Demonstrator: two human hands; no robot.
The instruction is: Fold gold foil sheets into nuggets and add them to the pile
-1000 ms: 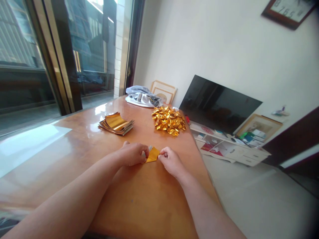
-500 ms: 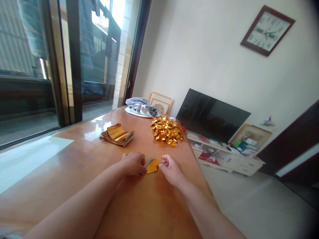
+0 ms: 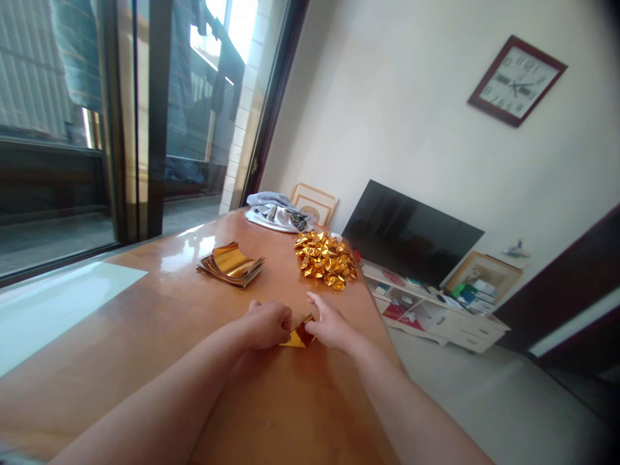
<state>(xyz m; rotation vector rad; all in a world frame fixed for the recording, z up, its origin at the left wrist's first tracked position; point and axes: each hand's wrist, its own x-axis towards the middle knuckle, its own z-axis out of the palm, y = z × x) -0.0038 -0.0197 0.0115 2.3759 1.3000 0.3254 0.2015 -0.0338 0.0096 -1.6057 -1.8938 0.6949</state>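
A small piece of gold foil paper, partly folded, lies on the wooden table between my two hands. My left hand is closed on its left side, fingers curled in a pinch. From the right, my right hand grips the other side, with its curled fingers at a raised flap and one digit sticking up. The fingertips partly hide the paper. Beyond my left hand sits a stack of flat gold foil sheets, curling at the edges. Farther right is a heap of folded gold foil pieces.
The glossy wooden table has its right edge close to my right forearm. A bundle of grey and white cloth rests at the far end. A pale sheet covers part of the left side. Past the table stand a television and white cabinet.
My right hand has moved onto the paper, and a flap there is now raised and bent. My left hand has shifted slightly right. The camera view has tilted a little.
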